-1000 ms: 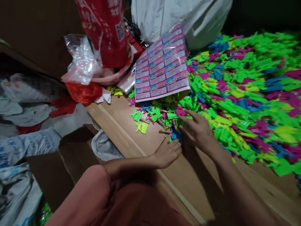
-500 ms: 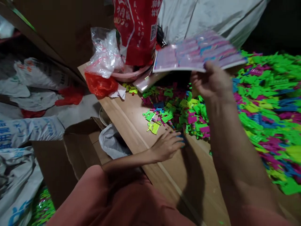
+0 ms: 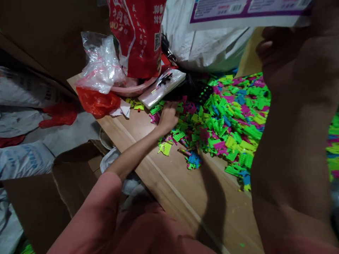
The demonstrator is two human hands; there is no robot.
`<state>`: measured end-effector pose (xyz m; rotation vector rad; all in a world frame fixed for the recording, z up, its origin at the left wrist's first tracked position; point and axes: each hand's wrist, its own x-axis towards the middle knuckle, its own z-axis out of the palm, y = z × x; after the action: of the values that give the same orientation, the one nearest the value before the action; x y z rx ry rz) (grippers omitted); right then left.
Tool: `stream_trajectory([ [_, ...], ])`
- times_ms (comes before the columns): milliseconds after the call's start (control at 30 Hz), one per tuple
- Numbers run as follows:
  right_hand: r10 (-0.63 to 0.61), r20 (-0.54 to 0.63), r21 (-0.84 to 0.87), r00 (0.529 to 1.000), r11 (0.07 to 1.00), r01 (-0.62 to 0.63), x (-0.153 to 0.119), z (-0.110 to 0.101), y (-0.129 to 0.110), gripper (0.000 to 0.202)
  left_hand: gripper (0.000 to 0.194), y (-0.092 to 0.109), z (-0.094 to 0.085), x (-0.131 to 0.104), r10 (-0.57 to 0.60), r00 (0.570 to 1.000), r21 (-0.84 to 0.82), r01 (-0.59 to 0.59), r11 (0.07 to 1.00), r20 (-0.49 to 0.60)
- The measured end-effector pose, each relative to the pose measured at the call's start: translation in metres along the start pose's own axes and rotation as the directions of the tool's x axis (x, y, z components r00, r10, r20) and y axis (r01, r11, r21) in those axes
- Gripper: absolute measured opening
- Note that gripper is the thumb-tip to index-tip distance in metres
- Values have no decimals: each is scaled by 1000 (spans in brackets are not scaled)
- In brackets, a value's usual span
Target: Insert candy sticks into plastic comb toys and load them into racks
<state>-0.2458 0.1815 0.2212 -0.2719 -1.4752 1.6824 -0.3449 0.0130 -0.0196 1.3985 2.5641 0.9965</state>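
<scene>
My right hand (image 3: 288,53) is raised at the upper right, its fingers closed on the lower edge of a printed sheet (image 3: 251,16) with a purple border, cut off by the top of the view. Whether it is one sheet or a stack, I cannot tell. My left hand (image 3: 169,118) reaches into the near left end of a heap of small bright plastic pieces (image 3: 227,123), green, pink, yellow and blue. Its fingers curl down; the tips and anything in them are hidden. Close below my left wrist lies a yellow piece (image 3: 164,148). A small bunch of blue and green pieces (image 3: 194,160) rests on the wooden table (image 3: 169,173).
Behind my left hand lie a stack of clear plastic sleeves (image 3: 161,88) and a pink basin (image 3: 132,91) with a red printed bag (image 3: 140,38). A crumpled clear bag (image 3: 102,63) and red bag (image 3: 97,102) sit left. An open cardboard box (image 3: 71,173) stands below the table edge.
My left hand has moved from the blue pieces forward and left into the heap, leaving a small bunch uncovered. My right hand has lifted the printed sheet up and to the right.
</scene>
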Motion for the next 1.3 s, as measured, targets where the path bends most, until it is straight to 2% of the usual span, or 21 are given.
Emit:
stream_trajectory([
  [100,-55,-75,68,996,996,60,-2,-3,5,62,54,11,14,74,12,998,48,-15,999,57],
  [167,-26,-107,55,994,998,32,-2,-3,12,57,60,24,26,104,28,995,76,-35,996,93],
  [300,11,-159,30,987,1000,-6,0,-12,28,30,89,42,45,131,-15,984,215,-24,976,177],
  [333,6,-151,24,988,1000,-2,0,-17,32,24,89,44,48,137,-40,980,270,-15,963,195],
  [400,-8,-132,15,991,1000,10,1,-28,39,29,80,45,53,149,-72,974,352,-9,936,217],
  [533,-6,-114,-2,993,1000,6,-1,-52,51,35,72,43,58,176,-101,968,375,7,927,230],
  [633,8,-128,3,992,1000,-7,-3,-62,57,38,73,38,62,180,-65,978,374,-15,927,200],
  [767,21,-128,52,992,999,-15,-6,-64,60,54,71,29,66,172,9,988,408,-72,910,153],
  [933,-7,-124,77,992,997,17,-9,-66,62,60,71,26,63,175,-18,987,408,-49,912,159],
  [1033,-34,-129,56,991,998,41,-7,-70,62,58,75,26,49,176,-10,984,394,-61,917,177],
  [1133,-89,-146,46,985,994,96,-4,-71,59,49,75,26,27,169,81,979,349,-143,926,186],
  [1233,-108,-194,53,975,991,120,-3,-68,56,36,76,27,7,154,181,958,292,-242,925,220],
  [1300,-101,-219,57,970,992,116,-3,-64,55,29,81,30,-2,138,186,948,281,-258,924,259],
])
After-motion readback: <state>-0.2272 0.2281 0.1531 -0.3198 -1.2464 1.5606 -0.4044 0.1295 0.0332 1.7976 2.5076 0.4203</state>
